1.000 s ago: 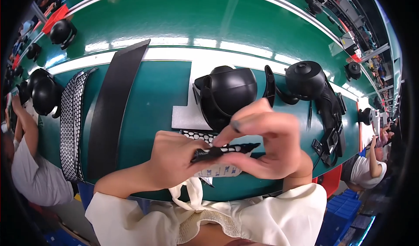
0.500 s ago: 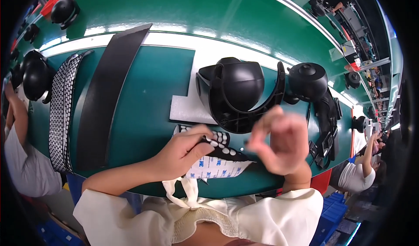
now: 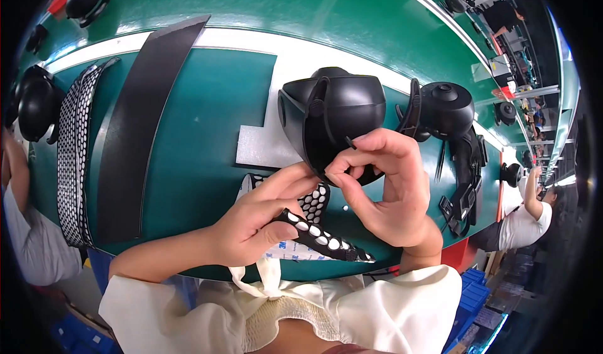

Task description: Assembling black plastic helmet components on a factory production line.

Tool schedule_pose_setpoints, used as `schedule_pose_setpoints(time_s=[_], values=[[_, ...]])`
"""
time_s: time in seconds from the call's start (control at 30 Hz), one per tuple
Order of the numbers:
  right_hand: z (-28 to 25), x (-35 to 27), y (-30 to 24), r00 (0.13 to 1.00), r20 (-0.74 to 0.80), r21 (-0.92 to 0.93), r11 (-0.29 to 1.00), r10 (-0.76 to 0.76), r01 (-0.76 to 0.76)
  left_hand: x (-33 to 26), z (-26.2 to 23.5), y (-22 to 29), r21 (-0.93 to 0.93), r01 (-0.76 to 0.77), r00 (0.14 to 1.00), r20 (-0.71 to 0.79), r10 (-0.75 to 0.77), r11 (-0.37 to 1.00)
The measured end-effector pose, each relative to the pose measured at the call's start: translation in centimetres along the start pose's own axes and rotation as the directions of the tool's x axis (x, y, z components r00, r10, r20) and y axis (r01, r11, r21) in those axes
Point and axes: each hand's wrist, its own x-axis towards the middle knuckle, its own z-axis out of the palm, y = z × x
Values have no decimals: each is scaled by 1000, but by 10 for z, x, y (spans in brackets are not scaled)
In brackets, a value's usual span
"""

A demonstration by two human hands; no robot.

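Observation:
My left hand [image 3: 257, 219] is closed on a black strip dotted with white round pads [image 3: 314, 234]; its white backing with blue print [image 3: 282, 251] shows below the thumb. Part of the strip folds up behind my fingers. My right hand [image 3: 389, 197] curls in front of a black plastic helmet-like shell [image 3: 348, 106], thumb and a finger pinched together at the shell's lower rim. Whatever sits in that pinch is too small to make out. A small dark bit shows by a fingertip of this hand. On the green mat lies a tiny white dot [image 3: 345, 208].
Left are a long black sheet [image 3: 141, 128] and a strip of white dots [image 3: 75, 159]. A grey foam piece [image 3: 257, 145] lies by the shell. At right stand a round black housing [image 3: 446, 109] and black straps with buckles [image 3: 465, 190]. Other people work on both sides.
My right hand has moved left and up from above the mat to the shell's lower rim, its fingers now pinched. The strip in my left hand has tilted, showing more dots and less backing.

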Motion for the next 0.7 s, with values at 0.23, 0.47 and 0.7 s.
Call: schedule_pose_setpoints(time_s=[0.23,0.47,0.7], values=[[3,-3,0,991,-116,68,996,71,-63,-1,1,1,-8,-3,1000,-4,3,1000],[4,-15,23,822,309,-697,473,-479,538,1,-6,7,96,55,998,1,-55,994],[-13,-2,24,937,-54,135,927,-345,350,1,-1,-2,-118,-7,999,-46,1,993]])
